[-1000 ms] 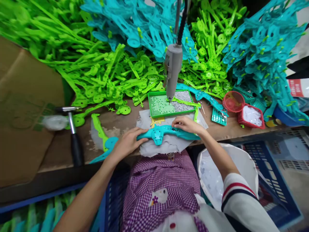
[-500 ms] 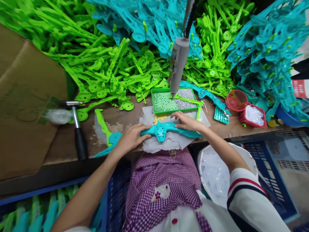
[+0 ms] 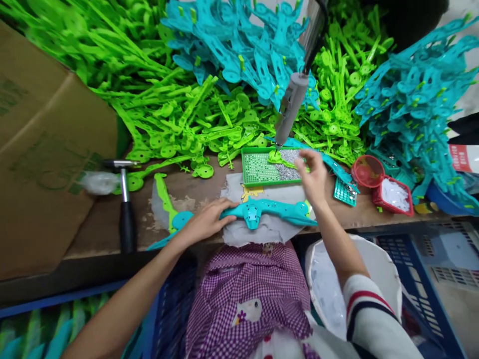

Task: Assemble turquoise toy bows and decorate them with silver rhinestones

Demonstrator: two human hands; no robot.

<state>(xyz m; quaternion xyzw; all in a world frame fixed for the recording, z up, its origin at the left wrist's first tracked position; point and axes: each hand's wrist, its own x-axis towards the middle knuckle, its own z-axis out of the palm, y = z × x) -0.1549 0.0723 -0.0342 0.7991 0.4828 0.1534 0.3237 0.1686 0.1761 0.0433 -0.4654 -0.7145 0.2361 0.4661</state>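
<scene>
A teal plastic part [image 3: 269, 211] lies on a grey cloth [image 3: 262, 230] at the bench's near edge. My left hand [image 3: 205, 222] rests on the part's left end, fingers flat along it. My right hand [image 3: 315, 175] is raised off the part, over the right end of the green screw tray [image 3: 258, 170], fingers spread and blurred, holding nothing that I can see. A grey powered screwdriver [image 3: 291, 107] hangs on a cable just above the tray, its tip near a green piece lying there.
Heaps of green [image 3: 179, 124] and teal [image 3: 415, 94] plastic parts cover the back of the bench. A hammer [image 3: 125, 204] lies left beside a cardboard box [image 3: 41, 164]. Red containers [image 3: 381, 182] and a small teal screw tray [image 3: 345, 189] sit right. A white bag [image 3: 333, 279] and blue crates are below.
My right hand has lifted off the teal part and moved up and right over the green tray. The left hand stays on the part. The view has shifted slightly.
</scene>
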